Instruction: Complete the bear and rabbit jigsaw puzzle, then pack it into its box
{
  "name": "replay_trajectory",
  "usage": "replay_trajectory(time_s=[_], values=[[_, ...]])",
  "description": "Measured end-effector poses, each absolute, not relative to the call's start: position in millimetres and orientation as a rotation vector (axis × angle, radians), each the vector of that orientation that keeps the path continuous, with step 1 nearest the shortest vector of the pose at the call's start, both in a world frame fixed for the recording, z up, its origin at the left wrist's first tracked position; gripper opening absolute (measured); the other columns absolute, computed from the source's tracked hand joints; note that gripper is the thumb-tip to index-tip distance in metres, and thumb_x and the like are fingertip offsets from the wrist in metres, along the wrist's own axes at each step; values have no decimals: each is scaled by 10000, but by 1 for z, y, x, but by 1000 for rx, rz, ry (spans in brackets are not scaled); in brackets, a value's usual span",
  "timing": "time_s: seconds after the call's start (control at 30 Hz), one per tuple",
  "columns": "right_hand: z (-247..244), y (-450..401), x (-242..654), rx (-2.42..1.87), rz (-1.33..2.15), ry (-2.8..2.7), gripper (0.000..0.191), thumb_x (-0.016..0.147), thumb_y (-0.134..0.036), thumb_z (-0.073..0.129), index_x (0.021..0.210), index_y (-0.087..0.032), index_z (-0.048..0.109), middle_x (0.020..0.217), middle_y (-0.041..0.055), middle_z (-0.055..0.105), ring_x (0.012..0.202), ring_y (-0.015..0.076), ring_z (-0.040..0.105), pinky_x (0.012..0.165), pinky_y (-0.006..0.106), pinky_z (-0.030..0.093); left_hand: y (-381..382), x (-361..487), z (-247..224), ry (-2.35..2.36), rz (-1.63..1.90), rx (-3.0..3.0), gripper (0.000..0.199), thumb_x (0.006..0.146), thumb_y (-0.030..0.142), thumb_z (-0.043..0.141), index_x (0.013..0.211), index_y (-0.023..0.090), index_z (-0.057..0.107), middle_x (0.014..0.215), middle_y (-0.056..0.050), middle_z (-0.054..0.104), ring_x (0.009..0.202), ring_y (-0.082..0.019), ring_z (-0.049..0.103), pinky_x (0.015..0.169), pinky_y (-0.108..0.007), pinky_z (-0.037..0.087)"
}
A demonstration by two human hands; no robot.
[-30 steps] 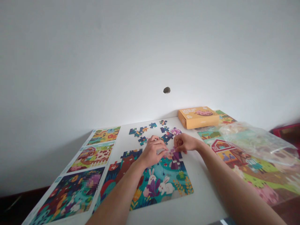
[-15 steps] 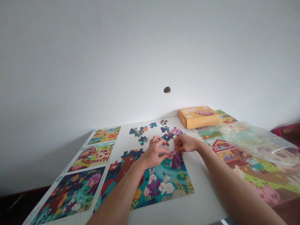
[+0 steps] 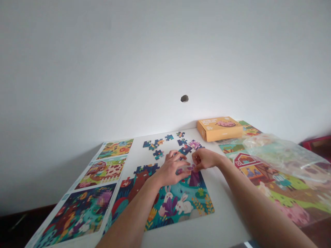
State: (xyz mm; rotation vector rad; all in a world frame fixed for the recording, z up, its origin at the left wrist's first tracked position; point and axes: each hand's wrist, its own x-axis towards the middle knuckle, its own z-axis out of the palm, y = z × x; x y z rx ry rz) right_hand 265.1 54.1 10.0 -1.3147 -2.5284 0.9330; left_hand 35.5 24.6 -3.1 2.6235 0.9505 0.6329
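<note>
And here's the left hand (image 3: pixel 172 168), fingers loosely spread and arched over the upper edge of the partly assembled teal cardboard jigsaw (image 3: pixel 181 199) with white rabbits, flat on the white table (image 3: pixel 227 210)! Beside it the right hand (image 3: pixel 205 159) curls tight at the puzzle's purple corner section (image 3: pixel 196 178), whether pinching a piece I can't tell, with loose dark-blue jigsaw pieces (image 3: pixel 158 154) lying just beyond.
</note>
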Motion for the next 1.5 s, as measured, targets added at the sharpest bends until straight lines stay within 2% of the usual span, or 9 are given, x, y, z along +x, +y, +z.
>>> replay_trajectory(time_s=[0.07, 0.13, 0.33, 0.6, 0.93, 1.13, 1.23, 1.33, 1.5], values=[[12, 52, 262, -1377, 899, -2575, 280, 585, -397, 764, 662, -180, 605, 567, -45, 562, 510, 85, 477, 464, 202, 280, 25, 35, -3, 982, 616, 2617, 511, 676, 495, 746, 1130, 280, 655, 1200, -66, 546, 1192, -289, 349, 1036, -463, 308], [13, 51, 257, -1429, 832, -2626, 328, 546, -448, 786, 650, -189, 615, 554, -43, 560, 512, 93, 473, 469, 212, 269, 26, 35, -4, 989, 598, 2617, 586, 599, 533, 784, 1112, 275, 664, 1222, -70, 530, 1201, -301, 338, 1043, -469, 301], [9, 55, 253, -1532, 682, -2619, 335, 557, -472, 783, 651, -195, 619, 595, -23, 580, 541, 103, 463, 502, 226, 252, 26, 36, -5, 980, 599, 2597, 465, 577, 549, 790, 958, 291, 723, 1246, -52, 515, 1222, -298, 316, 1059, -455, 287], [7, 58, 249, -1519, 581, -2452, 353, 592, -397, 787, 591, -177, 511, 546, -53, 478, 547, 86, 391, 503, 227, 206, 27, 37, -9, 996, 639, 2564, 334, 613, 500, 788, 884, 309, 744, 1235, -34, 521, 1216, -286, 316, 1054, -444, 293], [3, 55, 249, -1251, 741, -2565, 348, 579, -378, 779, 580, -167, 503, 532, -68, 468, 511, 66, 372, 490, 222, 203, 28, 38, -12, 1001, 699, 2544, 212, 734, 454, 709, 867, 296, 753, 1242, -39, 530, 1219, -275, 321, 1063, -453, 289], [-2, 63, 254, -1487, 513, -2431, 337, 621, -372, 764, 586, -180, 490, 544, -53, 466, 536, 87, 383, 506, 228, 199, 26, 39, -7, 1008, 682, 2541, 135, 817, 333, 641, 865, 311, 766, 1250, -44, 541, 1208, -278, 339, 1039, -464, 319], [-3, 64, 254, -1527, 374, -2336, 306, 685, -338, 719, 595, -185, 470, 564, -43, 471, 548, 93, 374, 518, 231, 202, 27, 38, -8, 1039, 725, 2553, 333, 801, 78, 548, 871, 324, 762, 1237, -21, 564, 1203, -258, 373, 1030, -453, 333], [-2, 63, 252, -1540, 259, -2225, 257, 761, -307, 636, 614, -191, 460, 580, -32, 478, 541, 97, 369, 527, 235, 209, 32, 34, -8, 1340, 979, 2434, 562, 677, -93, 401, 868, 303, 750, 1109, -9, 624, 1126, -213, 474, 1007, -405, 367], [0, 58, 247, -1391, 255, -2190, 176, 791, -281, 579, 678, -197, 473, 618, -26, 525, 562, 104, 439, 557, 225, 247, 43, 18, -8, 2241, 1217, 1781, 523, 658, -54, 420, 985, 265, 677, 1074, -44, 622, 1053, -253, 541, 899, -434, 415]])
